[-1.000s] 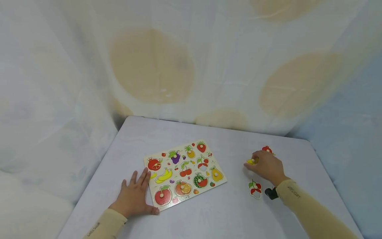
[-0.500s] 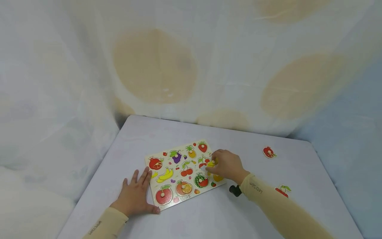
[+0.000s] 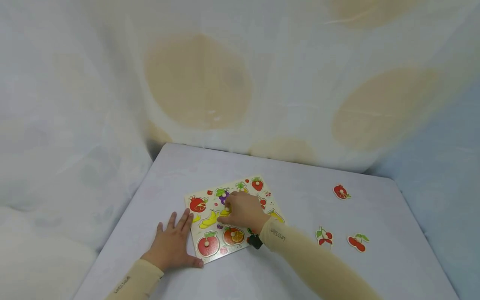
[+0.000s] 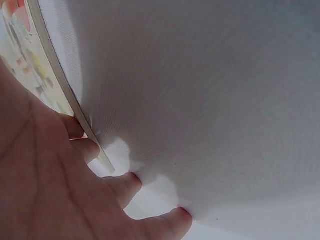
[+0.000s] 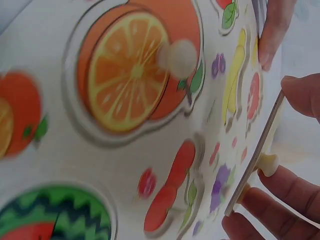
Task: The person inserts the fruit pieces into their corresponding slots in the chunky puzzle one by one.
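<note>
Pale curtain with large tan spots rises behind and around a white-covered table; the table's far corners are rounded, while its near edge falls below the head view.

On it, left of the middle and slanted, lies a wooden fruit puzzle board; the right hand hides much of its centre and right half, so the watermelon piece is mostly covered from above and runs off the corner of the right wrist view; the pineapple and pear are partly masked as well.

That right hand grips a banana piece over the board, beside the banana outline; the right wrist view shows the piece edge-on, its knob by the fingers and its printed face turned out of sight; whether it touches the board I cannot tell.

The left hand holds nothing, fingers spread, braced along the board's left edge with the thumb at the near corner.

Bare tabletop stretches between the board's right edge and three loose pieces: pomegranate piece, upright-stemmed cherry piece and sideways cherry piece; all lie well within the table's right edge.
</note>
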Tool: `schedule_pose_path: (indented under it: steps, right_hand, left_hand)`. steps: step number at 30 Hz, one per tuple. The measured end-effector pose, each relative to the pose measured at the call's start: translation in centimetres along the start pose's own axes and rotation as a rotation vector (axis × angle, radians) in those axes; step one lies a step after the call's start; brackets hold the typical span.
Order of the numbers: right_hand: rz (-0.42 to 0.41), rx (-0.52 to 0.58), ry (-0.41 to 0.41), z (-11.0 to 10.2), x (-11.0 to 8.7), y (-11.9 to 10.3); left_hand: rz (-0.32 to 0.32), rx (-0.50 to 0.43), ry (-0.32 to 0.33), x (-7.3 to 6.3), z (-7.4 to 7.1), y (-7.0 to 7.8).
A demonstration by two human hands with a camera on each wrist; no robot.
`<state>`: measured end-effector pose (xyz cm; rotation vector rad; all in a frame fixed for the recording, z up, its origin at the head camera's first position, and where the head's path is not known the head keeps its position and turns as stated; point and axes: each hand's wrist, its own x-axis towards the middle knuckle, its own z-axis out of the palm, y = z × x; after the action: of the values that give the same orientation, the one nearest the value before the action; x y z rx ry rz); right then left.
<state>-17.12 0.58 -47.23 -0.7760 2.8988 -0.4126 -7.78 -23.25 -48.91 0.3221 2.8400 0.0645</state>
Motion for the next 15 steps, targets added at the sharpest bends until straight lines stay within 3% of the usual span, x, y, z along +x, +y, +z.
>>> schedule_pose_path:
  steps: [10,15]
  right_hand:
    - [-0.001,-0.046,-0.025,1.7,0.6,-2.1]
    - [-0.05,-0.091,-0.004,2.6,0.7,-3.0]
  left_hand:
    - [0.037,0.002,0.035,0.0,0.1,0.3]
    - [0.034,0.019,0.034,0.1,0.3,0.3]
